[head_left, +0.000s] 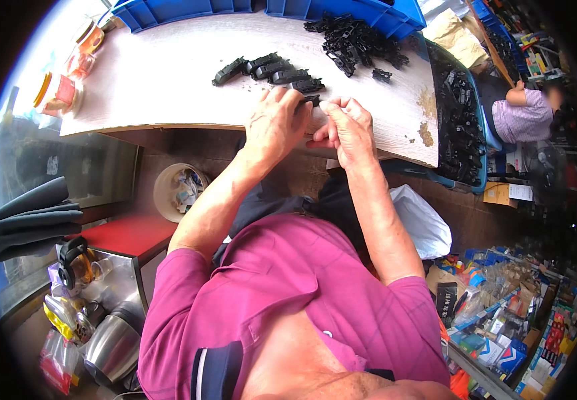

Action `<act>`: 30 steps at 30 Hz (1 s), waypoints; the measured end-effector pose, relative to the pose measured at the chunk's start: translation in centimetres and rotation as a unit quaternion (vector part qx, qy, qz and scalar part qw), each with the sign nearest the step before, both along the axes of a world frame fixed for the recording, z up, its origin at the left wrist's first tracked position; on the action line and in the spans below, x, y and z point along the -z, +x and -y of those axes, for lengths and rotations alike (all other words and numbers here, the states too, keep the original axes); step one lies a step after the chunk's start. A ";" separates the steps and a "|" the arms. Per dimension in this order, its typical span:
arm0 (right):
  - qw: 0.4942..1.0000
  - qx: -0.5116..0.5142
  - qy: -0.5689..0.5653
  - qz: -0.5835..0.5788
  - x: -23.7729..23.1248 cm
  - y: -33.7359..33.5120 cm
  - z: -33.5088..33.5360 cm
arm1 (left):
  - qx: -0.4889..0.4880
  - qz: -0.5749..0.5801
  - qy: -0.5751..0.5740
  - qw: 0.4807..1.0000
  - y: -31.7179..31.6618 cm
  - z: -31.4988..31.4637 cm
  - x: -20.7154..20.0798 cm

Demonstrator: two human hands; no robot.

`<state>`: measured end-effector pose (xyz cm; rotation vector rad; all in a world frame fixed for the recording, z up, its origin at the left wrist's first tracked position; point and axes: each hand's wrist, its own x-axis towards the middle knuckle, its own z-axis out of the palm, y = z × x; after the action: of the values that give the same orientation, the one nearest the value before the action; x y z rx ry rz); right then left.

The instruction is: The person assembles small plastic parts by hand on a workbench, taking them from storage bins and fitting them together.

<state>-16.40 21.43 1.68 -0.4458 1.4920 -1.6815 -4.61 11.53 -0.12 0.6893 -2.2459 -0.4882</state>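
Note:
Near the front edge of the white table (168,80), my left hand (275,123) is closed on a small black plastic part (312,100), mostly hidden behind the fingers. Close beside it, my right hand (350,130) has thumb and forefinger pinched together against the same spot. Whatever is in that pinch is too small to make out. Just beyond my hands, several black plastic housings (272,69) lie in a slanting row. Farther right sits a heap of black plastic parts (358,43), with one loose black piece (382,75) in front of it.
Blue bins (188,13) line the table's far side. Right of the table, a blue crate (462,120) holds many black parts. Jars (55,93) stand at the left end. A waste bucket (180,192) and a white bag (422,220) are below. Another person (522,117) is at far right.

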 end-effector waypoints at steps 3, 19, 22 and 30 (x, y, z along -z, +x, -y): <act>1.000 -0.001 0.018 0.021 -0.4 -0.2 -0.1 | -0.028 -0.026 -0.044 0.998 -0.4 0.0 0.7; 0.997 0.048 -0.039 0.037 -0.6 -5.6 -2.4 | -0.127 0.070 -0.082 0.986 2.4 5.0 -1.1; 0.994 0.094 -0.037 0.042 -0.7 -7.3 -3.0 | -0.094 0.139 -0.074 0.983 1.8 5.9 -0.4; 0.988 0.146 -0.033 0.042 -0.3 -11.5 -3.0 | -0.046 0.139 -0.090 0.985 -0.9 6.3 -0.7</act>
<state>-27.87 24.44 1.95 -0.1937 1.4990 -1.9564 -5.50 5.26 0.53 0.8015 -2.4655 -0.1483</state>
